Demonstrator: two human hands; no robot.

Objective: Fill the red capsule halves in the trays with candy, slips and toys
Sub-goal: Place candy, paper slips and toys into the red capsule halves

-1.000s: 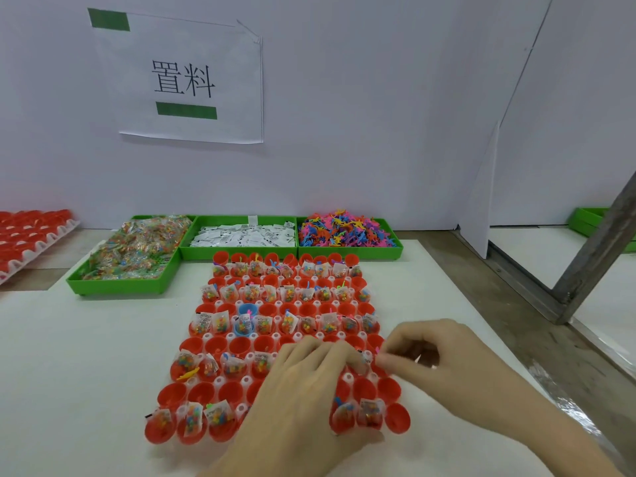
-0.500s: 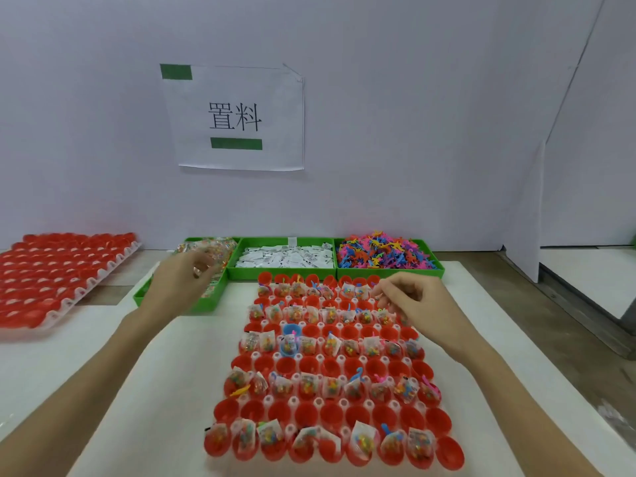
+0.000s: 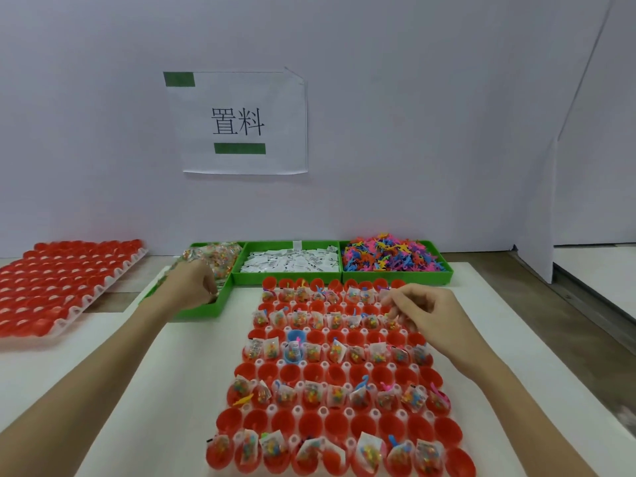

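A white tray (image 3: pixel 323 412) in front of me holds rows of red capsule halves; alternate rows carry candy packets and small toys, the rows between are bare red cups. One blue capsule half (image 3: pixel 296 336) sits among them. My left hand (image 3: pixel 192 287) reaches into the green candy bin (image 3: pixel 206 309), fingers curled down around candy packets (image 3: pixel 220 256). My right hand (image 3: pixel 425 313) hovers over the tray's far right rows, thumb and fingers pinched on small toys that are mostly hidden in the hand.
The slips bin (image 3: pixel 292 265) and the bin of coloured toys (image 3: pixel 389 258) stand behind the tray against the wall. A second tray of red halves (image 3: pixel 62 284) lies at the left. The table edge and a gap run along the right.
My left hand left the near tray rows and went to the candy bin, then sank deeper into it. My right hand moved from the near rows up to the far right rows.
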